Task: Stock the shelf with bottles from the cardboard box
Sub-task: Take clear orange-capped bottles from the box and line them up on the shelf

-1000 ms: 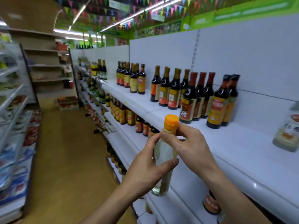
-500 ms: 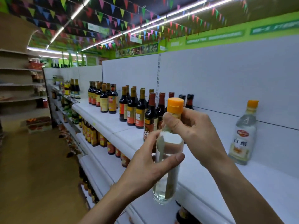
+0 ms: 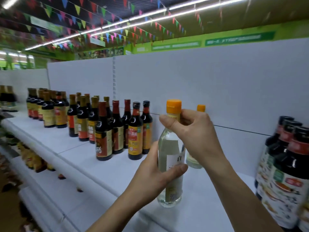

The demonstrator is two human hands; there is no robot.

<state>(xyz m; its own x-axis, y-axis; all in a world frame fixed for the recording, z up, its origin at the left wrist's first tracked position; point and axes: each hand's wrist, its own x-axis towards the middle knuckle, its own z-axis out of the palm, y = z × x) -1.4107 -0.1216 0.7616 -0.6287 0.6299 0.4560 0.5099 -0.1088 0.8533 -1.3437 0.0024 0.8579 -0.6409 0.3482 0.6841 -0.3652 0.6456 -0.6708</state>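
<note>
I hold a clear bottle (image 3: 169,148) with an orange cap upright over the front part of the white top shelf (image 3: 103,166). My left hand (image 3: 155,178) grips its body from the left. My right hand (image 3: 192,133) pinches its neck just under the cap. Behind my right hand a second clear bottle with an orange cap (image 3: 200,108) stands on the shelf, mostly hidden. The cardboard box is out of view.
Several dark sauce bottles (image 3: 135,131) stand in groups on the shelf to the left. Large dark bottles (image 3: 289,164) crowd the right edge. A white back panel (image 3: 217,84) rises behind. Lower shelves (image 3: 33,158) hold more goods.
The view has swung right along the shelf. The bottle in my hands has moved right with it, close in front of the other clear bottle. Both grips are unchanged.
</note>
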